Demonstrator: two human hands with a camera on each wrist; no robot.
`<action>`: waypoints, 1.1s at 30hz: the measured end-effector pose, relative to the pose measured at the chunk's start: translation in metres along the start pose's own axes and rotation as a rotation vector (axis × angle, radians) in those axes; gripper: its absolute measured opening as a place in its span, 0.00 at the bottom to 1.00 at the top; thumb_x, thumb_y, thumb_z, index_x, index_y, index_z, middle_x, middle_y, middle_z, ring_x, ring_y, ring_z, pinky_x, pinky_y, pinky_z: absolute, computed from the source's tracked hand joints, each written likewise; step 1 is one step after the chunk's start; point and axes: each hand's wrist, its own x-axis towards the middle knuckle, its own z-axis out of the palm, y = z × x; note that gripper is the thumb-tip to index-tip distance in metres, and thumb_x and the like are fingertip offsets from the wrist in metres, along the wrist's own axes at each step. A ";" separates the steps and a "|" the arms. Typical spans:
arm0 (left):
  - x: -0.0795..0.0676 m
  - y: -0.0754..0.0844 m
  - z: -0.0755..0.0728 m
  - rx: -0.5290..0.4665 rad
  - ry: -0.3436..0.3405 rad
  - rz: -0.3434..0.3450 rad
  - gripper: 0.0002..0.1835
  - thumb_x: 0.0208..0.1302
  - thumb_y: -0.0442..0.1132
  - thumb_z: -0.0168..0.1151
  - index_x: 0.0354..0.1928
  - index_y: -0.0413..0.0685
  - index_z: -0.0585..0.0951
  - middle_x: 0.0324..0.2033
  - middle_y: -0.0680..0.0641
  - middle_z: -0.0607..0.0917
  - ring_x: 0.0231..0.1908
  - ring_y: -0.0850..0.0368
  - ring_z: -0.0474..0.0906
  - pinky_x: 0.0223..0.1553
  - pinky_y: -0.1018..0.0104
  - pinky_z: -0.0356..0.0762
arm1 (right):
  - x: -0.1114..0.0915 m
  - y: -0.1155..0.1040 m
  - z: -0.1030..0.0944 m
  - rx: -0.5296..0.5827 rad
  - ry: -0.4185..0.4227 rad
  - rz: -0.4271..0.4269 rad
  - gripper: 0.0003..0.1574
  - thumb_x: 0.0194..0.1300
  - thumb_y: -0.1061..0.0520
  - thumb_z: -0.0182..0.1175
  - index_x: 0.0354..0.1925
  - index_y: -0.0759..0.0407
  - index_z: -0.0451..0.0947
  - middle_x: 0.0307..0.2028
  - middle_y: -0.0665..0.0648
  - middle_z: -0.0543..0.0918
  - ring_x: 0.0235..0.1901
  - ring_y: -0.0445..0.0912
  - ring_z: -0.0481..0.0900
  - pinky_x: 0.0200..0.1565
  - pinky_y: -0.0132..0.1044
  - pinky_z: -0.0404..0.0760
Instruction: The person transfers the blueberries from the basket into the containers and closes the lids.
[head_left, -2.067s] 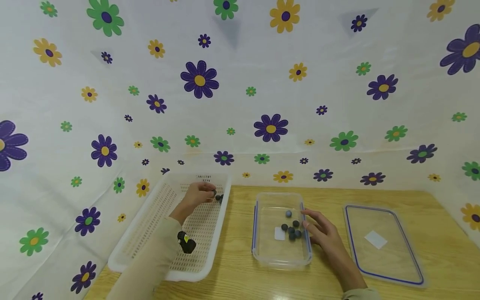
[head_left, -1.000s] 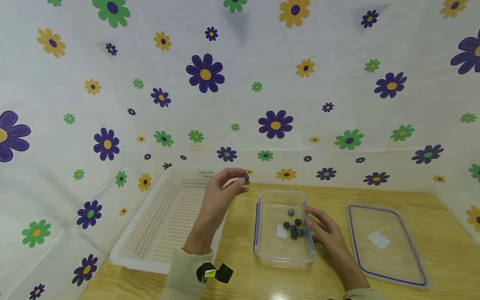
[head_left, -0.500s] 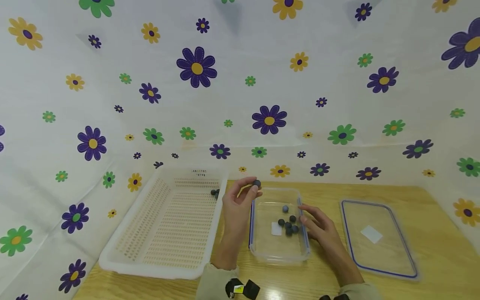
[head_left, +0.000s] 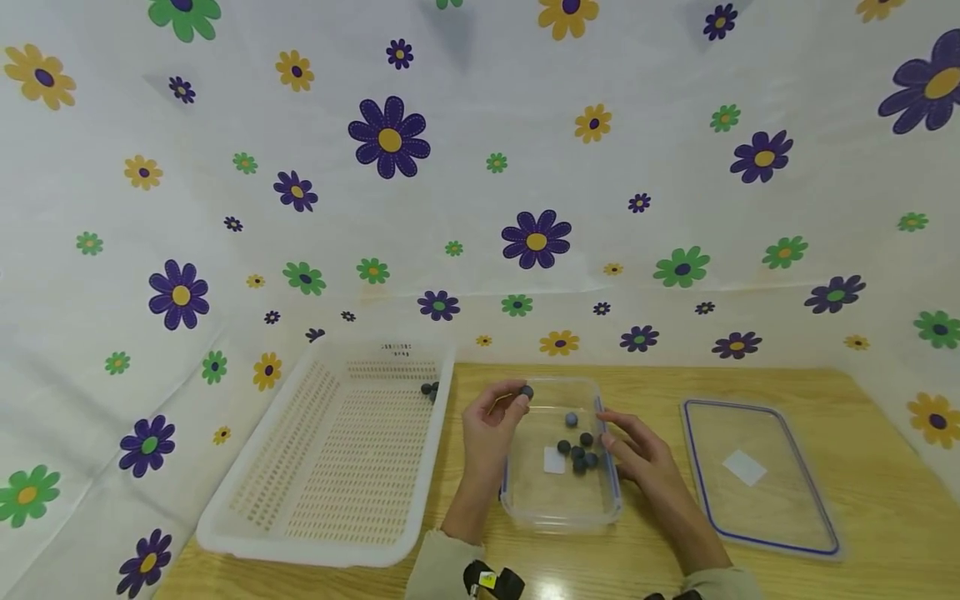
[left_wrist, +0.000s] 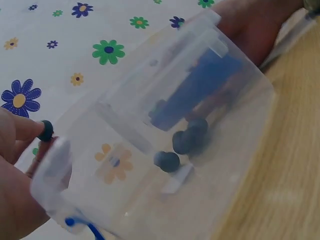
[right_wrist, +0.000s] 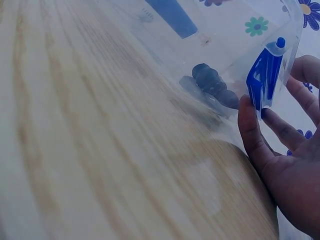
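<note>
Holding a dark ball (head_left: 527, 392) in the left hand (head_left: 486, 429), pinched between thumb and fingertips. Raised at the far left corner of the clear box (head_left: 555, 496); cannot tell whether past the rim or just outside it. Gripped only by the tips, probably to avoid squashing something so small and to leave room above the wall.

Resting the right hand (head_left: 648, 454) against the box's right side, with fingers apart and loosely bent, touching near the blue clip (right_wrist: 265, 77). Cannot tell whether pinching the clip as well. Likely set there to steady a light box against sliding on the wooden table (head_left: 645, 392).

Inside the box, toward its right wall, a cluster of dark balls (head_left: 577, 452), plus a lighter ball (head_left: 572, 419) farther back. Perhaps bunched through being free to roll on a smooth floor.

Left of the box, a white basket (head_left: 345, 475), with a few more balls (head_left: 427, 389) in its far right corner, the one nearest the box. Placed close by, seemingly for a short reach. Right of the box, a lid (head_left: 757, 512), lying flat and apart, leaving the top uncovered. Behind the box, a flowered sheet (head_left: 442, 200).
</note>
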 end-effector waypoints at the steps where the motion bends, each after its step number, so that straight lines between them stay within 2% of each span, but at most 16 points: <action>1: -0.001 -0.001 0.000 0.028 0.002 -0.008 0.11 0.66 0.23 0.64 0.50 0.25 0.82 0.50 0.30 0.83 0.48 0.47 0.83 0.47 0.69 0.83 | 0.000 0.000 0.000 -0.001 0.001 -0.002 0.29 0.79 0.50 0.57 0.71 0.60 0.69 0.77 0.63 0.58 0.69 0.66 0.66 0.52 0.44 0.84; 6: -0.002 -0.007 0.000 0.156 0.004 -0.028 0.10 0.65 0.21 0.64 0.47 0.29 0.84 0.48 0.33 0.84 0.51 0.38 0.82 0.49 0.69 0.83 | 0.001 0.000 0.000 0.001 0.001 -0.010 0.29 0.79 0.51 0.57 0.71 0.61 0.68 0.77 0.63 0.59 0.69 0.65 0.65 0.51 0.42 0.84; 13: -0.001 -0.011 0.001 0.246 -0.010 -0.017 0.11 0.66 0.22 0.64 0.48 0.34 0.85 0.47 0.38 0.85 0.51 0.42 0.83 0.49 0.66 0.83 | 0.004 0.000 -0.003 -0.002 -0.020 -0.003 0.30 0.79 0.50 0.56 0.71 0.60 0.67 0.77 0.62 0.58 0.70 0.65 0.63 0.51 0.42 0.84; 23: 0.000 -0.014 0.001 0.333 -0.058 0.062 0.11 0.66 0.21 0.63 0.47 0.37 0.87 0.47 0.41 0.85 0.49 0.42 0.83 0.47 0.62 0.85 | 0.007 -0.003 -0.004 -0.006 -0.022 0.003 0.30 0.79 0.49 0.56 0.71 0.61 0.67 0.77 0.63 0.58 0.71 0.64 0.63 0.50 0.39 0.84; 33: 0.000 -0.010 0.002 0.371 -0.089 0.058 0.13 0.66 0.21 0.63 0.51 0.35 0.87 0.52 0.40 0.85 0.51 0.40 0.82 0.48 0.63 0.84 | 0.008 -0.003 -0.004 -0.003 -0.025 -0.001 0.30 0.80 0.50 0.55 0.71 0.61 0.67 0.77 0.62 0.58 0.71 0.64 0.63 0.51 0.40 0.84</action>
